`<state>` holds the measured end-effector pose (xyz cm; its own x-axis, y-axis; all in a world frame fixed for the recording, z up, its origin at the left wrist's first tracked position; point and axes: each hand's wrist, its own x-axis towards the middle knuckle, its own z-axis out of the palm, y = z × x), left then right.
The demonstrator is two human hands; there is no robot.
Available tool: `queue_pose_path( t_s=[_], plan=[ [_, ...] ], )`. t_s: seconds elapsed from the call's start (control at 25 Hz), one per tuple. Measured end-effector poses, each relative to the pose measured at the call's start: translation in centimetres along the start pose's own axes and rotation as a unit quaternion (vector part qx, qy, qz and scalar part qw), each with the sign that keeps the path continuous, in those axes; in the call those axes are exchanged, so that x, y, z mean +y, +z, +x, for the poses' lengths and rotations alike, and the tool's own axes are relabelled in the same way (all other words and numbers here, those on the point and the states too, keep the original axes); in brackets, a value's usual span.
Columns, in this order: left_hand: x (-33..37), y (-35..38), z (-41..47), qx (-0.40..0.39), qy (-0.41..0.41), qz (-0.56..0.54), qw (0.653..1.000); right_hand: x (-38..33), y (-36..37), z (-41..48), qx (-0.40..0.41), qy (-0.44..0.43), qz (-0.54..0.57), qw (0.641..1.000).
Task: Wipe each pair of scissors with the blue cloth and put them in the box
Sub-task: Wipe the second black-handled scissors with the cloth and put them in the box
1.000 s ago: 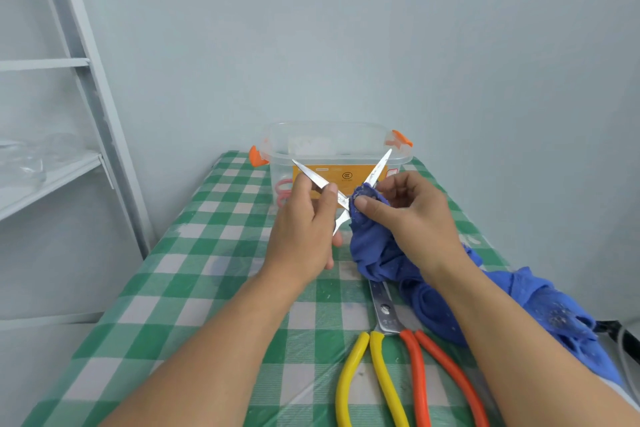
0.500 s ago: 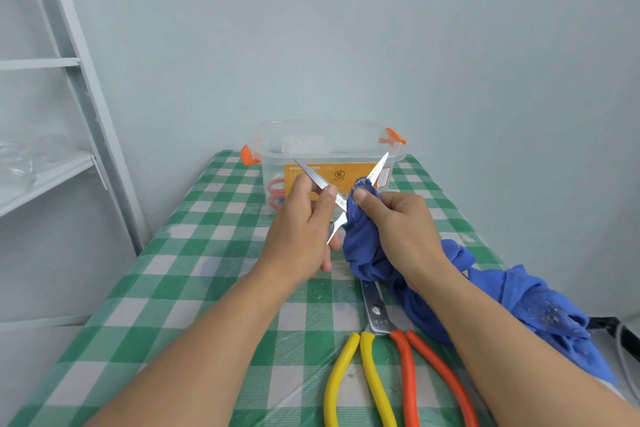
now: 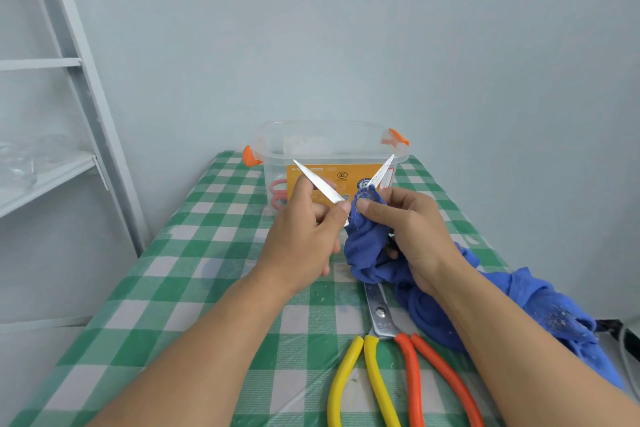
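My left hand (image 3: 304, 239) grips a small pair of scissors (image 3: 320, 185) held up with its two silver blades spread apart in a V. My right hand (image 3: 412, 229) pinches the blue cloth (image 3: 367, 243) round the base of the right blade (image 3: 381, 173). The cloth trails down to the table and off to the right. Behind my hands stands the clear plastic box (image 3: 329, 146) with orange clips, holding pink-handled scissors (image 3: 278, 192). A big pair of scissors with yellow and orange handles (image 3: 384, 350) lies on the table near me, its blade tips under the cloth.
The table carries a green and white checked cover (image 3: 194, 274) under clear film. A grey metal shelf rack (image 3: 69, 80) stands to the left. The pale wall rises just behind the box. A dark cable (image 3: 616, 329) shows at the right edge.
My right hand with the cloth has slid a little up the right blade. The left hand keeps holding the open scissors in about the same place.
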<state>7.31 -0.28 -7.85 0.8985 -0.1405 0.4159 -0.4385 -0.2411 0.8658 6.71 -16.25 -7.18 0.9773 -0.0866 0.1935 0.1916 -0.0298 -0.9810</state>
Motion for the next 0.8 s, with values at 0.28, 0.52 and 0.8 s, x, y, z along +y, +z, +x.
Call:
queue_pose_path(
  t_s=[0.28,0.52,0.8],
  plan=[
    [0.2,0.0,0.1,-0.008,-0.002,0.011,1.000,0.3,0.9,0.0,0.032,-0.018,-0.034,0.999],
    [0.0,-0.1,0.0,-0.010,-0.029,0.007,1.000,0.4,0.7,-0.3,0.028,-0.028,-0.047,0.998],
    [0.2,-0.3,0.4,-0.075,-0.179,-0.113,0.974,1.2,0.1,0.2,0.029,-0.128,-0.130,0.983]
  ],
)
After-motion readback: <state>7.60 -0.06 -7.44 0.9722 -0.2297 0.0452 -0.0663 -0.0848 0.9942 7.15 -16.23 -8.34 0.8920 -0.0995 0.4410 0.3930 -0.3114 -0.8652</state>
